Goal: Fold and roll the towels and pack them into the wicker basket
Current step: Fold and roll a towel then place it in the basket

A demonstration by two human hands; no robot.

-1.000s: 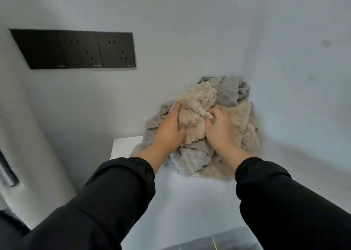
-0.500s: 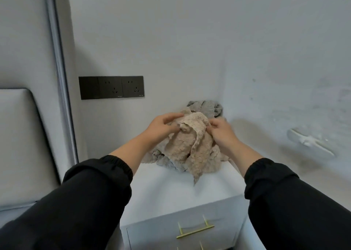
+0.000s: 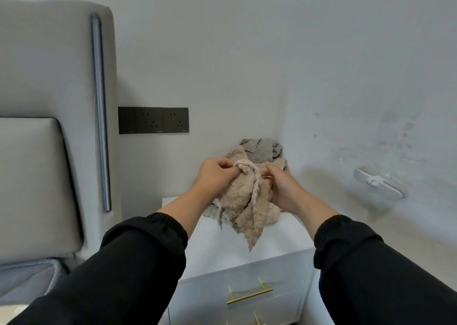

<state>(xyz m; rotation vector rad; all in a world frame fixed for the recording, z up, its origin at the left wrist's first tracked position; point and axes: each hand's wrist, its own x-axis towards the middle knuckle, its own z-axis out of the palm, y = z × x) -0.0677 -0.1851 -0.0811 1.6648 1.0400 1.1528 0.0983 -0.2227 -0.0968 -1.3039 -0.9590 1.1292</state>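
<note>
Left hand [image 3: 215,174] and right hand [image 3: 282,188] both gripping a beige towel [image 3: 243,201] bunched between them, grey towels [image 3: 262,149] heaped just beyond, white nightstand [image 3: 222,245] beneath.

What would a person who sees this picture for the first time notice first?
The two hands in the centre: the left hand and the right hand both grip a fluffy beige towel above a white nightstand, one corner hanging down. Behind it a grey towel lies crumpled in the wall corner, and a black socket panel stands out on the pale wall at left.
</note>
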